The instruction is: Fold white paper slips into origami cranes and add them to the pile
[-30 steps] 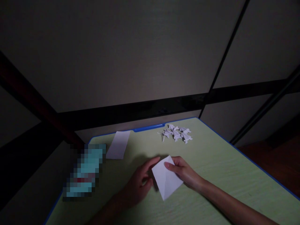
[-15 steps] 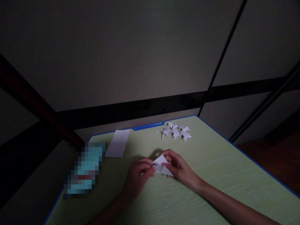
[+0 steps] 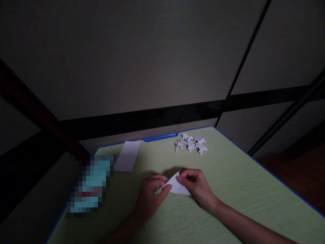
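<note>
The left hand point(image 3: 149, 196), apart a second ago, now meets the folded white paper point(image 3: 179, 188). Both it and the right hand point(image 3: 200, 188) pinch the paper above the table point(image 3: 233, 179), fingers nearly closed, probably to steady the fold.

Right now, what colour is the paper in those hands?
The paper is white; it shows in the head view, the only one.

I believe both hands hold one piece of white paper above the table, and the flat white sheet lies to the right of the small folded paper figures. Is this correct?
Not quite: the head view shows the flat white sheet to the left of the small folded paper figures. Both hands do hold the piece of white paper.
</note>
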{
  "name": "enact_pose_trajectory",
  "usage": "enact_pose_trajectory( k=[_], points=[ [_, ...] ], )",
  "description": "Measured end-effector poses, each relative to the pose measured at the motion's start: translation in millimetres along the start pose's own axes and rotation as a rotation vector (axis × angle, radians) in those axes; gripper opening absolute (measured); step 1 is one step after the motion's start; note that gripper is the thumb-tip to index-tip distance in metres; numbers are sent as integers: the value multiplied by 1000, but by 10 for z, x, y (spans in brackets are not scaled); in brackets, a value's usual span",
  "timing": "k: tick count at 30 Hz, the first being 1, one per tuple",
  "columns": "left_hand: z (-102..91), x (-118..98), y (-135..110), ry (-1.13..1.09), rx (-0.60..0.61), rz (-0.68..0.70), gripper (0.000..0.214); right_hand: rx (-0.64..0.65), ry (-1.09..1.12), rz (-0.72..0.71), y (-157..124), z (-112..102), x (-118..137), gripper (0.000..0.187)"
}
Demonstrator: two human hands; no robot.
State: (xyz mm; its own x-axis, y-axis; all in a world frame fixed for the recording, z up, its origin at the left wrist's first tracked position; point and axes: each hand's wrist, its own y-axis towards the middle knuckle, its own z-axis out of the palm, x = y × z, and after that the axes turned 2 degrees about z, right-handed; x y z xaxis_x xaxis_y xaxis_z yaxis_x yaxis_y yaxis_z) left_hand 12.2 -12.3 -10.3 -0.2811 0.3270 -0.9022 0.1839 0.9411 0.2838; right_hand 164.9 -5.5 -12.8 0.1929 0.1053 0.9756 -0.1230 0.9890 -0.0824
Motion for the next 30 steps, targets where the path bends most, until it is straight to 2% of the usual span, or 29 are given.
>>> enact_pose_trajectory(
  k=[3,7,10,16,22,30],
  points=[
    [16,-9,12,-97,-18,-98,17,-37,36,18,-6,-4,-12,23],
    [24,-39,35,-264,-68,-297,15,-45,49,26,-9,-10,-19,22],
    [14,-46,55,-359,-53,-379,20,-52,50,19,-10,-18,-9,22],
    [-15,-13,80,-414,25,-452,19,-116,44,-32,-8,-22,32,20],
    [19,-30,65,-523,-80,-543,24,-161,16,-118,-12,-38,19,11],
    [50,-12,41,-552,-128,-509,27,-198,-71,-179,-8,-60,6,6]
  ],
)
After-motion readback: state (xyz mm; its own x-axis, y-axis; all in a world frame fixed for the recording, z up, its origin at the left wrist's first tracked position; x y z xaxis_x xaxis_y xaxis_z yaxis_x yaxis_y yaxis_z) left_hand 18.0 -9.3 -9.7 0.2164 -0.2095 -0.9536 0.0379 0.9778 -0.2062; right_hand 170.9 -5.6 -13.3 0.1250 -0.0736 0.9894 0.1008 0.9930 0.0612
